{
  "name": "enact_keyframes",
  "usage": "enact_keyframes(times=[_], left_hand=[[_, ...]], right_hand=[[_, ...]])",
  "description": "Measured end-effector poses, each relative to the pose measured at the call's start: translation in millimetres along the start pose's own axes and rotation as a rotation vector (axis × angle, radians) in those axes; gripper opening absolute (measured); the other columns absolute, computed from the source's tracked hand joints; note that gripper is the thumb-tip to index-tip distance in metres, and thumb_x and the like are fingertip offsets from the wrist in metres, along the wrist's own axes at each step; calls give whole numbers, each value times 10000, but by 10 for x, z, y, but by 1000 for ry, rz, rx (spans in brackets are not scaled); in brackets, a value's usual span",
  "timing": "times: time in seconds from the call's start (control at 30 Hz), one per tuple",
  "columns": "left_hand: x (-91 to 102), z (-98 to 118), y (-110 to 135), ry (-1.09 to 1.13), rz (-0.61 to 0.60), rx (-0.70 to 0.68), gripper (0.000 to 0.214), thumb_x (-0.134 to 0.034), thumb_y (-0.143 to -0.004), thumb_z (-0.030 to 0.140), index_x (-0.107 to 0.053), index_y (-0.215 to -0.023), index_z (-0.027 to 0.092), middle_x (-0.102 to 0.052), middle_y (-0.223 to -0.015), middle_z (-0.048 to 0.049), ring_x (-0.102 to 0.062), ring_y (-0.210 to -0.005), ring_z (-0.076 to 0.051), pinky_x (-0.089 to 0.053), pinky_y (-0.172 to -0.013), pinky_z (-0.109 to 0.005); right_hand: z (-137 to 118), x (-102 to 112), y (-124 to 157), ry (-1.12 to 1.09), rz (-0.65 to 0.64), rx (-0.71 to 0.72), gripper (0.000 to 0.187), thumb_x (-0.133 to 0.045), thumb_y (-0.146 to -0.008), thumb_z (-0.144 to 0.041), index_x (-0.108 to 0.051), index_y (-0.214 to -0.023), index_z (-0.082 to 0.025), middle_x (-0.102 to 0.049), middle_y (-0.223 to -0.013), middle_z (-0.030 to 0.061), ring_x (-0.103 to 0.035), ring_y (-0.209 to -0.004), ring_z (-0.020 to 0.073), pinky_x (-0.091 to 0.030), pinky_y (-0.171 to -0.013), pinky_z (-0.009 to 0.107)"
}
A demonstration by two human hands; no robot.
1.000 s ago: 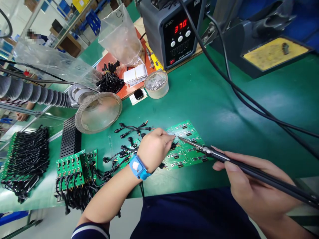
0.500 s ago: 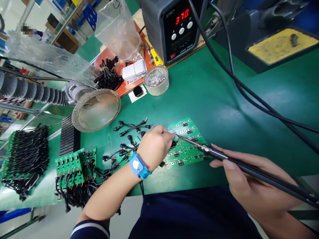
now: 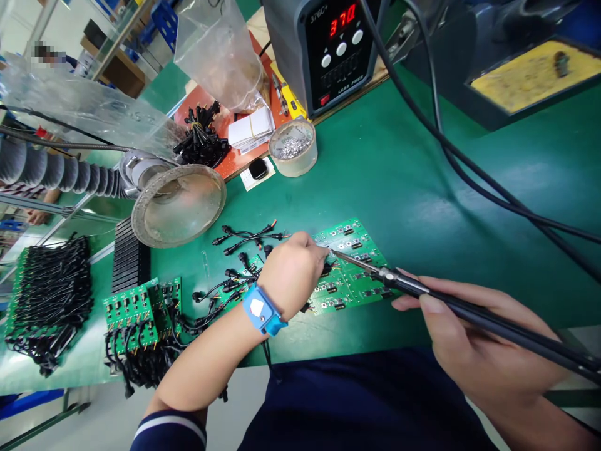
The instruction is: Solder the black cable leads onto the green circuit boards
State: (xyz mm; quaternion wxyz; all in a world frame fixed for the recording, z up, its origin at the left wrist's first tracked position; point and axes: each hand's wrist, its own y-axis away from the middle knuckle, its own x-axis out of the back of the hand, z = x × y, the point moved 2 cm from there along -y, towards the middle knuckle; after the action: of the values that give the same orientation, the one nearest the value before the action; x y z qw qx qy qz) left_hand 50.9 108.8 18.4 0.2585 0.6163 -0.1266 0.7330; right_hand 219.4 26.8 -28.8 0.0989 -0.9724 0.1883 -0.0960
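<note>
My right hand (image 3: 483, 338) is closed around a soldering iron (image 3: 413, 288), whose tip points left and meets the circuit board near my left fingertips. Over the left part of the green circuit board (image 3: 352, 275) is my left hand (image 3: 293, 269), fingers pinched together. What they pinch is hidden from me. A blue wrist strap (image 3: 263, 310) circles my left wrist. Short black cables (image 3: 251, 241) with connectors lie left of and behind this hand, some over another board partly hidden by it. Small black components sit in rows on the circuit board.
A soldering station (image 3: 328, 56) reading 370 stands at the back, with an iron holder and yellow sponge (image 3: 530, 75) to its right. A round tub (image 3: 293, 150), a fume extraction hood (image 3: 181, 207) and stacked wired boards (image 3: 131, 319) are leftward. Black cords (image 3: 451, 156) hang across the right side.
The view has shifted slightly. Both hands and the soldering iron hold nearly the same position over the circuit board, with the tip still beside my left fingertips.
</note>
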Motion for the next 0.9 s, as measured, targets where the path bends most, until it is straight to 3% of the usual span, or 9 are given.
enact_keyframes(times=[0.37,0.67,0.9], left_hand=[[15,20,-26,-40,-79,30,212,-473,-851,135,-680,-893,136,-568,-806,-82,-592,-688,-159,-501,-603,-280],[30,25,-35,-6,-96,38,209,-476,-854,133,-683,-885,130,-581,-818,-92,-603,-711,-168,-516,-637,-296],[15,-140,-24,209,37,4,132,-604,-800,165,-670,-915,157,-642,-823,-50,-617,-736,-146,-524,-704,-282]], right_hand=[[-18,12,-6,13,-2,-1,168,-614,-750,-204,-625,-916,-184,-664,-769,49,-628,-553,171,-508,-374,218],[42,65,9,7,117,-69,128,-625,-749,-219,-619,-872,-187,-632,-617,13,-584,-461,174,-469,-369,278],[29,120,-22,24,52,-11,140,-613,-747,-228,-612,-882,-193,-632,-622,17,-599,-488,169,-499,-412,265]])
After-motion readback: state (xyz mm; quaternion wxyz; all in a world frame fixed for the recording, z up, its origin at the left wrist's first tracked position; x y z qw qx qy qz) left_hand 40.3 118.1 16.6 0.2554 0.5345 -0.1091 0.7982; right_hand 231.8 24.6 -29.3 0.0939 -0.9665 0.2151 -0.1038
